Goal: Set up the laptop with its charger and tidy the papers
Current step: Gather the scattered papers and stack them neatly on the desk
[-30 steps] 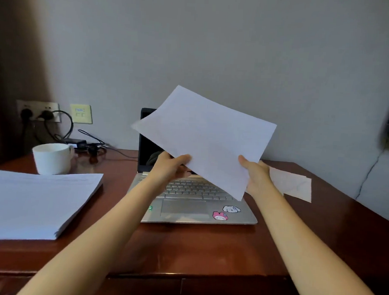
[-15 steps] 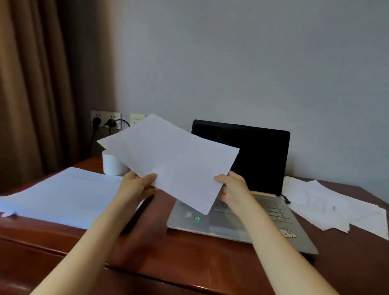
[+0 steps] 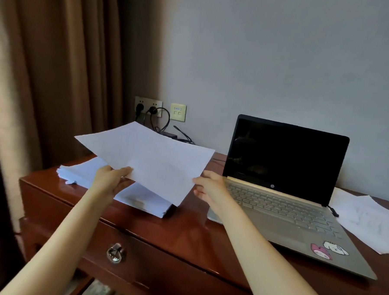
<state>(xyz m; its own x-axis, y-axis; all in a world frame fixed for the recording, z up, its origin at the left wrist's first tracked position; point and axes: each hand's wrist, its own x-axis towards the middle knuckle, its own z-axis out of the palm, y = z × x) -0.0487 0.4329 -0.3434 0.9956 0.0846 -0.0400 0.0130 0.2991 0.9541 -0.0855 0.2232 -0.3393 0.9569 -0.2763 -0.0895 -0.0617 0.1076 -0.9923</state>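
I hold a white sheet of paper (image 3: 150,158) in the air with both hands, above the left part of the wooden desk (image 3: 184,228). My left hand (image 3: 109,179) grips its near left edge and my right hand (image 3: 209,186) grips its near right corner. Under the sheet lies a thick stack of papers (image 3: 139,198). The open laptop (image 3: 283,192) stands to the right with a dark screen. Loose papers (image 3: 365,219) lie right of the laptop. A charger cable (image 3: 163,123) runs from the wall socket (image 3: 147,104) down behind the sheet.
A brown curtain (image 3: 57,72) hangs at the left. The desk has a drawer with a metal pull (image 3: 115,252) at the front. A small dark plug (image 3: 333,212) lies at the laptop's right side. The cup from before is hidden behind the held sheet.
The sheet has travelled left from over the laptop to above the paper stack, still in both hands. My view has swung left, so the laptop now sits at the right.
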